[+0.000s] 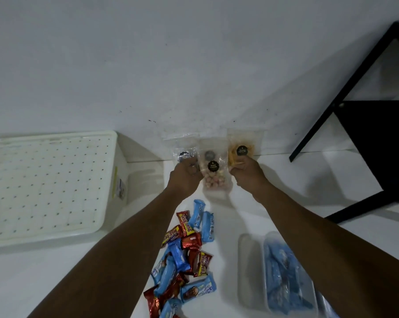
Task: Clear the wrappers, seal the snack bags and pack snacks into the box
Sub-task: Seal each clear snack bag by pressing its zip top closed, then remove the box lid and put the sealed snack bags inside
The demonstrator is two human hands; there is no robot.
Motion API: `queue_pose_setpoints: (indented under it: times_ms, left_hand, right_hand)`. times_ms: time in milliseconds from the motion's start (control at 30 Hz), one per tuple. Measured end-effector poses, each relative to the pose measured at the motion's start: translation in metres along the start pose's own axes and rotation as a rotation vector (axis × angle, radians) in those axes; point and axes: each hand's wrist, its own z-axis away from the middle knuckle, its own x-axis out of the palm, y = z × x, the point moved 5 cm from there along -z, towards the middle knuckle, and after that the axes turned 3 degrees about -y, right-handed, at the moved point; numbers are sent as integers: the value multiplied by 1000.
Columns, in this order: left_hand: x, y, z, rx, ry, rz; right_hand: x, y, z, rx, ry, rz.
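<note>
Three clear snack bags stand against the wall at the back of the white floor. My left hand (185, 177) grips the base of the leftmost clear bag (182, 145). The middle bag (213, 168) holds small pink and white biscuits and stands between my hands. My right hand (245, 172) grips the base of the bag of orange chips (242, 143). A pile of red and blue wrapped snacks (184, 255) lies near my forearms. A clear plastic box (251, 260) with blue wrappers inside sits at the lower right, partly hidden by my right arm.
A white perforated lid on a white bin (49, 187) fills the left side. A black chair frame (359, 125) stands at the right, against the wall.
</note>
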Motion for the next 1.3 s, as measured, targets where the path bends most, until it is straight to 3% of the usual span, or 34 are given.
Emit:
queue_pose_setpoints:
  times_ms: [167, 300, 433, 533, 900, 1300]
  left_hand:
    - [-8, 2, 53, -27, -65, 42]
    - [-15, -21, 97, -129, -126, 252]
    - [-21, -40, 136, -151, -123, 126]
    - [-33, -58, 159, -174, -124, 217]
    - [-127, -67, 253, -105, 219, 19]
    - [-258, -125, 322, -157, 492, -16]
  right_hand:
    - [12, -12, 54, -29, -52, 22]
    - [30, -7, 95, -49, -98, 45]
    - [53, 14, 131, 0, -131, 77]
    - [70, 24, 153, 22, -170, 90]
    - [131, -66, 202, -242, -347, 144]
    - [219, -123, 228, -404, -357, 267]
